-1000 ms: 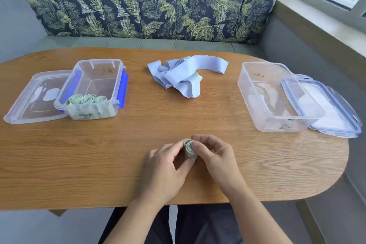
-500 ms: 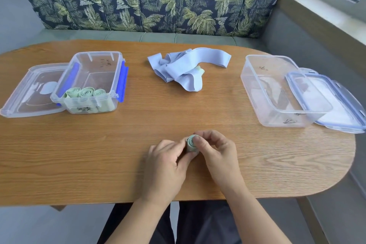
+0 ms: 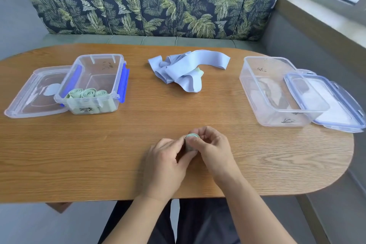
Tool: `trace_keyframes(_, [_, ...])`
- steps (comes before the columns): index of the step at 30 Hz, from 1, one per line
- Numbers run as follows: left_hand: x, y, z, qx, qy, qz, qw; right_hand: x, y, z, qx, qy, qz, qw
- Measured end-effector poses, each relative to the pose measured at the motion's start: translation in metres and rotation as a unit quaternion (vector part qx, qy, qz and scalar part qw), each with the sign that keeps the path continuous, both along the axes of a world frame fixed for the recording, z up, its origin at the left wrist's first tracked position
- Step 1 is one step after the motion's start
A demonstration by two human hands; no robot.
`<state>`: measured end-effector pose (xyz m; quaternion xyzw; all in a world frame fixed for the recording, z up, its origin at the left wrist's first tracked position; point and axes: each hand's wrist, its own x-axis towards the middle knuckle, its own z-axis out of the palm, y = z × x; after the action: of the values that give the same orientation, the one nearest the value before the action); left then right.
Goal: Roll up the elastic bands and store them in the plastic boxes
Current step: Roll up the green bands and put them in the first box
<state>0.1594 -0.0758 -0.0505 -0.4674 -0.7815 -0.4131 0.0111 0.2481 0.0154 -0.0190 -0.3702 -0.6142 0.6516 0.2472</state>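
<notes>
A rolled green elastic band (image 3: 191, 136) stands on end near the table's front edge, pinched between my left hand (image 3: 166, 162) and my right hand (image 3: 213, 148). Fingers of both hands curl around it and hide its lower part. At the left, a clear plastic box with blue clips (image 3: 118, 77) holds three green rolls (image 3: 87, 93) along its near wall. At the right stands another clear plastic box (image 3: 255, 93) with no rolls in it. A loose heap of pale blue elastic bands (image 3: 184, 71) lies at the middle back of the table.
The left box's lid (image 3: 29, 101) lies flat beside it on the left. The right box's lid (image 3: 340, 109) leans on that box's right rim. The wooden table (image 3: 99, 154) has a rounded right end. A leaf-patterned sofa back (image 3: 158, 0) stands behind it.
Both hands stay at the same spot, still holding the green roll. My fingers have shifted slightly around it. The camera view has drifted a little.
</notes>
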Motion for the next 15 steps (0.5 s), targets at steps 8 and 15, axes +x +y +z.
trace_keyframes(8, [0.001, -0.0017, 0.0022, -0.007, 0.05, 0.002, 0.999, 0.0032, 0.0014, -0.004, 0.053, -0.046, 0.002, 0.998])
trace_keyframes(15, [0.0043, -0.0053, -0.0022, 0.01, 0.064, 0.019, 0.998, 0.0052, -0.004, -0.0032, 0.127, -0.045, -0.003, 0.991])
